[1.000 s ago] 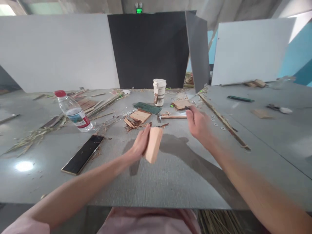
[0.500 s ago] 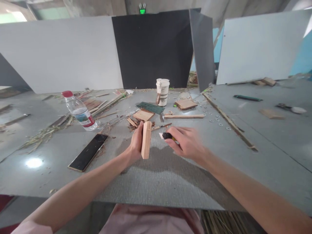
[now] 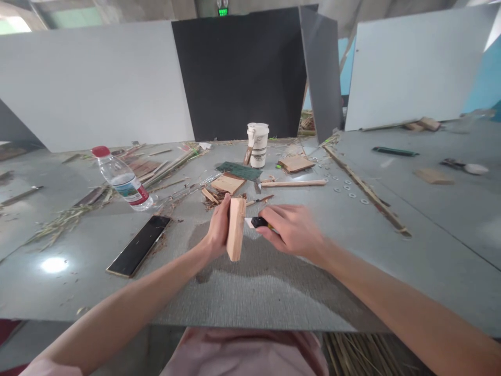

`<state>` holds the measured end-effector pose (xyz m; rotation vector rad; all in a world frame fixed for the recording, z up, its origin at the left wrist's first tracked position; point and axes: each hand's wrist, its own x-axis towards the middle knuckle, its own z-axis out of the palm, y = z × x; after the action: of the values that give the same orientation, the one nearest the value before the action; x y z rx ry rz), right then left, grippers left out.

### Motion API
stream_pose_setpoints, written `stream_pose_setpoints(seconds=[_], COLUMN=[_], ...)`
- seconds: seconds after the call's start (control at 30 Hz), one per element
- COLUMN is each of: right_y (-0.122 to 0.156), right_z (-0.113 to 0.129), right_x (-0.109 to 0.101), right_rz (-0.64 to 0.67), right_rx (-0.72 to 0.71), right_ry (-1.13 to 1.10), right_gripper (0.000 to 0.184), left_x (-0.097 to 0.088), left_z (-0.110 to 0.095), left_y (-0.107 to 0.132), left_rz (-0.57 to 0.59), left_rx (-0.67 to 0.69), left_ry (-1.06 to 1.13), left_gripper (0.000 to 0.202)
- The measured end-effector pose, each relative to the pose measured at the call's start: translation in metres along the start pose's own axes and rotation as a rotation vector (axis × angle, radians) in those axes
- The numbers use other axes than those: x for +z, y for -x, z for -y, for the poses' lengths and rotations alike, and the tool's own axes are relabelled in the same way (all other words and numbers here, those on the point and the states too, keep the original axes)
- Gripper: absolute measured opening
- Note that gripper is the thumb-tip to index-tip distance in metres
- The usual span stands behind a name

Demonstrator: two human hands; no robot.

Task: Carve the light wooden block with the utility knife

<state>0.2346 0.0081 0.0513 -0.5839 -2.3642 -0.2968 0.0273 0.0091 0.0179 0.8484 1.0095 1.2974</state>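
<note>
My left hand [image 3: 217,230] is closed round a pale wooden block [image 3: 236,228], holding it upright on edge above the grey table [image 3: 274,282]. My right hand [image 3: 291,230] is closed on a small utility knife [image 3: 256,222] with a black and yellow handle. Its short blade points left and touches the block's right face. Both hands are at the middle of the table, close together.
Behind the hands lie wood offcuts and shavings [image 3: 225,189], a hammer [image 3: 291,183], a green sheet [image 3: 238,170] and a paper cup [image 3: 257,144]. A water bottle [image 3: 121,178] and a dark phone-like slab [image 3: 139,245] are to the left. Bamboo strips, washers [image 3: 346,188] and a long stick [image 3: 366,191] lie around.
My right hand came back from the hammer area with the knife and brought its blade up to the block. My left hand turned the block from tilted to upright on edge.
</note>
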Motion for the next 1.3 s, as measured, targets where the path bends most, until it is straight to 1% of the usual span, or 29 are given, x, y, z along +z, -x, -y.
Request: stream_pose_setpoints(seconds=[0.27,0.43,0.6,0.7,0.9,0.97,1.1,1.2,1.3], right_y=[-0.0004,-0.0006,-0.0005,-0.0006,-0.0004,-0.0002,-0.0003,-0.0007,-0.0007], right_z=[-0.0007,-0.0003,0.0010,0.0004,-0.0047,-0.0058,-0.0060,-0.0062,-0.0076], right_x=[0.0003,0.0019,0.0030,0.0025,-0.0033,-0.0046,-0.0029,-0.0005,0.0004], right_rz=[0.016,0.031,0.048,0.050,0.020,0.002,-0.034,-0.041,-0.047], right_rx=[0.002,0.004,-0.004,-0.007,-0.020,-0.023,0.004,0.016,-0.004], right_ry=[0.020,0.036,0.046,0.065,0.136,0.166,0.219,0.241,0.245], right_gripper=[0.050,0.051,0.054,0.054,0.057,0.055,0.051,0.051,0.054], left_x=[0.0029,0.0044,0.0044,0.0029,0.0007,0.0005,-0.0003,-0.0004,0.0007], left_z=[0.0003,-0.0008,0.0000,0.0006,0.0020,0.0036,0.0057,0.0047,0.0022], left_y=[0.0005,0.0027,0.0034,0.0030,0.0051,0.0051,0.0033,0.0034,0.0057], left_rz=[-0.003,-0.027,-0.052,-0.046,-0.009,0.004,0.019,0.019,0.020], left_rx=[0.032,0.066,0.121,0.132,0.164,0.171,0.175,0.161,0.150], left_ry=[-0.015,-0.025,-0.058,-0.093,-0.161,-0.175,-0.187,-0.187,-0.186], left_gripper=[0.061,0.062,0.059,0.057,0.060,0.060,0.061,0.064,0.063])
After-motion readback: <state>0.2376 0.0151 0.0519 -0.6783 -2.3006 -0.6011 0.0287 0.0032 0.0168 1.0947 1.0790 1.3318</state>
